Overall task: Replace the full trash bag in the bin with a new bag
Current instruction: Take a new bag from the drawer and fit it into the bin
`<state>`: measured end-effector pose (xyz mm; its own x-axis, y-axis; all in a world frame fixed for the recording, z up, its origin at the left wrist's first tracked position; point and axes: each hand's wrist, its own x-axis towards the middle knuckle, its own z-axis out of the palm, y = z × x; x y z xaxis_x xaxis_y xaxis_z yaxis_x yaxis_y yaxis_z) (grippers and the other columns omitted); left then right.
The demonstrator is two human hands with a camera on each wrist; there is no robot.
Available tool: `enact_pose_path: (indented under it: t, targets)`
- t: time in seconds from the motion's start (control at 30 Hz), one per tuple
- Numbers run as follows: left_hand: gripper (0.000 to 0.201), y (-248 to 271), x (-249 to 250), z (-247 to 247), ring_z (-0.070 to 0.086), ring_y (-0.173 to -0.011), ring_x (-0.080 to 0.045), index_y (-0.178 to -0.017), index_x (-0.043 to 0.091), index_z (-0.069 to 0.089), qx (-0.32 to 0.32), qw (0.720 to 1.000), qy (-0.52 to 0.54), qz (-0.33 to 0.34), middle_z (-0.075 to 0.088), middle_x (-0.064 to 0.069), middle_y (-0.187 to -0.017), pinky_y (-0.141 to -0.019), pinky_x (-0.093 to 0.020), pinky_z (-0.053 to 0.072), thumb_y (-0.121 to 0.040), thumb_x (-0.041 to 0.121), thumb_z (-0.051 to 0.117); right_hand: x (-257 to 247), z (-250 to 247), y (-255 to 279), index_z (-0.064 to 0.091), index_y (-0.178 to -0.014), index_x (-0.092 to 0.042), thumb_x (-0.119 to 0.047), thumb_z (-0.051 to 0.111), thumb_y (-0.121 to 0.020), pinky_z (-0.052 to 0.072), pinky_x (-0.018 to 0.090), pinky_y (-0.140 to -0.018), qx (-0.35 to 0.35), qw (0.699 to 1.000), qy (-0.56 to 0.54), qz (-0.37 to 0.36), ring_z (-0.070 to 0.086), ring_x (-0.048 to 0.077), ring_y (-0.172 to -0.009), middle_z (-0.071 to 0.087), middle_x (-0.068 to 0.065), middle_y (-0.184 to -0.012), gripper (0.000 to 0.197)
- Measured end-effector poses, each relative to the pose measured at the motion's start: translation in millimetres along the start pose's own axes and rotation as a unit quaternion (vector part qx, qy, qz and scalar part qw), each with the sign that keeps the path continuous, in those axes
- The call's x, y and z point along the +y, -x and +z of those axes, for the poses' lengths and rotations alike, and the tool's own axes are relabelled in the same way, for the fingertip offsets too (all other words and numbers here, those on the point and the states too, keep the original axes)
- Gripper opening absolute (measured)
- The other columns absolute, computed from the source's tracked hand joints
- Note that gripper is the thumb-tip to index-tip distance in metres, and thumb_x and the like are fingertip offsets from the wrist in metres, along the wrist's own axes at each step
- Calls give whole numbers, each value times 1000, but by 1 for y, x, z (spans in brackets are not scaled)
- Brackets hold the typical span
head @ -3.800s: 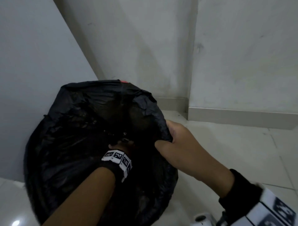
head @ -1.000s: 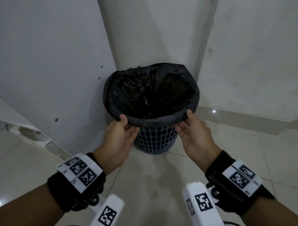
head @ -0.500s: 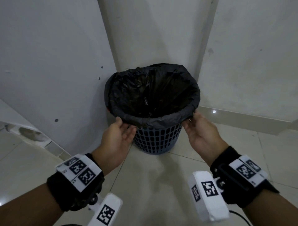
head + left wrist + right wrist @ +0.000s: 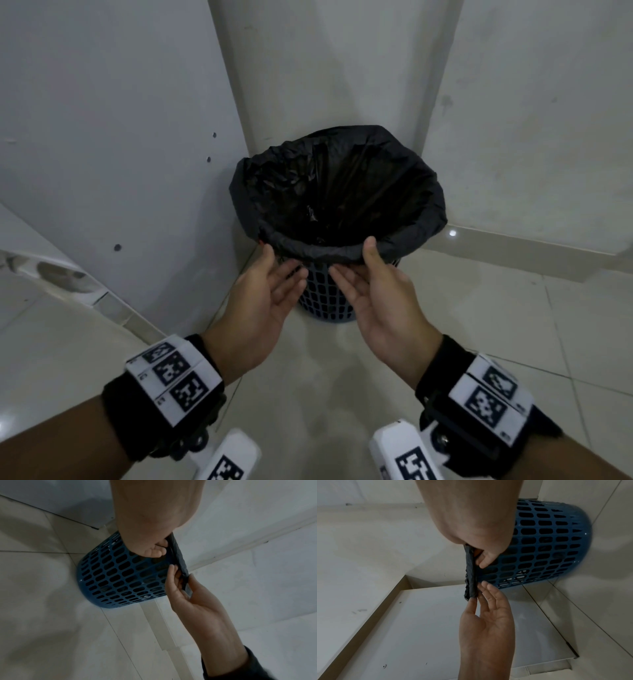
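A blue lattice bin (image 4: 329, 298) stands on the floor in a wall corner. A black trash bag (image 4: 342, 192) lines it, its mouth folded out over the rim. Both hands are at the near rim, palms up and close together. My left hand (image 4: 284, 262) has its thumb on the folded bag edge (image 4: 471, 574) and its fingers beneath it. My right hand (image 4: 352, 258) pinches the same fold (image 4: 178, 555), thumb on top and fingers under. The wrist views show the bin wall (image 4: 120, 574) (image 4: 547, 540) with dark bag behind the holes.
Grey walls meet right behind the bin. A white panel (image 4: 102, 154) stands along the left wall, with a low ledge (image 4: 61, 281) at its foot. A skirting board (image 4: 513, 250) runs along the right wall. Pale floor tiles (image 4: 325, 394) lie between me and the bin.
Earlier my left hand was down inside the bag. Within the last second both hands slid along the rim from its sides toward the near middle, staying on the folded edge.
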<state>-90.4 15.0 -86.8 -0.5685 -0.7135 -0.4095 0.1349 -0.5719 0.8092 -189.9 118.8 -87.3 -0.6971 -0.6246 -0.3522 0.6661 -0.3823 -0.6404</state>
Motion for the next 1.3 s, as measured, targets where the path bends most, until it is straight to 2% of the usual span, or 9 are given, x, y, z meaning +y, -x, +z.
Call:
enact_pose_path:
  t: [0.27,0.37,0.47,0.63,0.77,0.93,1.0,1.2,1.3]
  targets:
    - [31,-5,9,6,70,-92,-13,-123,13,62,-17,999,0,-46,73,-1,-109,-73,-24,56,-107,31,44,-6,0,-1,58,-128,0,-27,49,-103,59,33,-90,-16,1000,-17,-19,71,24,-108,71,16,-120,37]
    - [30,-9,10,5,70,-82,-9,-126,11,63,-12,999,-14,-44,75,2,-91,-71,-22,57,-105,27,50,-9,-1,-2,58,-128,1,-25,48,-104,59,33,-89,-16,999,-16,-33,71,24,-106,71,16,-118,37]
    - [32,-12,13,4,71,-78,-8,-133,14,59,6,1000,9,-22,75,2,-90,-72,-22,59,-103,22,54,-9,-2,-3,57,-129,1,-25,48,-104,59,35,-90,-19,999,-12,-38,71,24,-106,72,16,-119,37]
    - [18,-8,25,1,66,-92,-19,-101,17,65,2,999,10,-45,71,-2,-99,-87,-33,54,-99,23,49,-11,-3,-6,57,-129,-2,-25,48,-104,59,34,-89,-22,999,-23,-40,72,23,-105,72,13,-118,35]
    - [23,-11,27,-2,61,-93,-16,-116,20,60,68,997,7,-23,66,-2,-113,-81,-30,53,-103,31,45,-9,-4,-6,57,-129,-2,-25,48,-104,60,33,-87,-23,999,-20,-37,72,23,-105,72,13,-118,35]
    - [24,-11,26,7,65,-97,-12,-113,17,62,27,999,24,-25,68,-2,-109,-88,-25,52,-103,35,50,-7,-5,-7,57,-129,-2,-26,47,-104,61,32,-85,-28,999,-11,-45,72,23,-105,72,13,-118,36]
    - [34,-12,27,10,65,-102,-13,-126,13,59,12,999,47,-22,67,-5,-115,-88,-24,53,-103,37,52,-8,-5,-8,56,-129,-2,-26,46,-105,61,31,-84,-32,998,-2,-49,72,23,-105,72,12,-118,35]
    - [28,-25,24,19,71,-83,-15,-125,3,57,22,997,77,1,71,-8,-100,-71,-29,61,-106,19,46,-8,-5,-9,56,-127,3,-23,45,-105,60,28,-83,-33,996,38,-68,72,22,-103,73,12,-114,35]
    - [23,-29,20,23,69,-88,-19,-123,5,56,34,997,68,16,68,-9,-103,-69,-31,60,-106,15,44,-10,-4,-11,57,-125,3,-22,47,-105,60,30,-88,-14,997,33,-72,72,23,-105,73,13,-116,34]
